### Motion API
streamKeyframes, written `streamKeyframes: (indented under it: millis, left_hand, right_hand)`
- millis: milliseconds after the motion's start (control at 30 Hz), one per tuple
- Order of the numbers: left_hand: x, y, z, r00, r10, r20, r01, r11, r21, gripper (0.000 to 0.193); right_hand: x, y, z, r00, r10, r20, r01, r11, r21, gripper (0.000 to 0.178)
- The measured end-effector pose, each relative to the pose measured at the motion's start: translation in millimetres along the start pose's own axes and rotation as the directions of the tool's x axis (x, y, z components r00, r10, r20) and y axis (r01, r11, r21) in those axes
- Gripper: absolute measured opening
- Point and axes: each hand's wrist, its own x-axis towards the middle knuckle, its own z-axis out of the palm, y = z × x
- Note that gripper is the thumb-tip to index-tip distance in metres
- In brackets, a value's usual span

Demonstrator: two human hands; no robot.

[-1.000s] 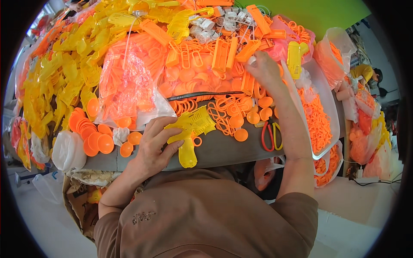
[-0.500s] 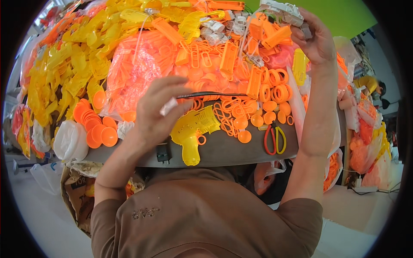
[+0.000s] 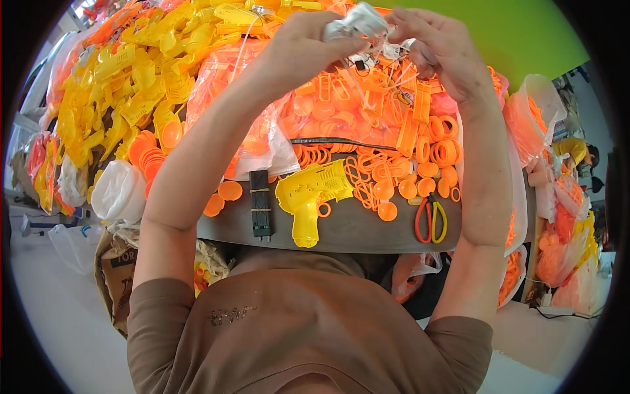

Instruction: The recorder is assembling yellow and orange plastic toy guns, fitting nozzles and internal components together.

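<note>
At the far middle of the table my left hand (image 3: 303,41) is closed on a white plastic part with thin wires (image 3: 357,23). My right hand (image 3: 441,47) is just to its right, its fingers curved and spread from the thumb, near the part's wires. Whether its fingertips touch the wires cannot be made out. Below, on the grey table (image 3: 367,235), lies a yellow gun-shaped shell half (image 3: 307,197) with an orange ring (image 3: 323,209) against it. A black block with a band around it (image 3: 260,203) sits to its left, and red-and-yellow-handled scissors (image 3: 430,220) to its right.
Yellow plastic shells (image 3: 121,98) are heaped at the left. Orange spoon-like discs, rings and clips (image 3: 387,172) cover the middle. A white bag-lined tub (image 3: 118,192) stands near the left edge. Filled bags (image 3: 558,243) are piled at the right. A paper bag (image 3: 118,282) stands below the table.
My left hand has moved up and right and now grips the white part. My right hand, which held that part, has shifted left and down with looser fingers.
</note>
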Motion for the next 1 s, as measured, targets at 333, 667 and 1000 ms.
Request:
streamKeyframes:
  millis: [333,667,1000]
  left_hand:
    - [-4,-14,-15,0.996,-0.081,0.039,0.089,0.854,-0.512,0.037]
    - [-14,-11,-5,0.999,-0.017,-0.03,0.002,0.896,-0.445,0.037]
    - [-13,10,-25,0.969,-0.198,0.15,0.241,0.895,-0.376,0.015]
  right_hand:
    - [-24,52,43,0.943,0.2,0.268,-0.32,0.77,0.552,0.043]
    - [-31,84,94,0.939,0.039,0.342,-0.344,0.077,0.936,0.032]
    - [-12,78,51,0.994,-0.049,0.095,-0.005,0.866,0.499,0.019]
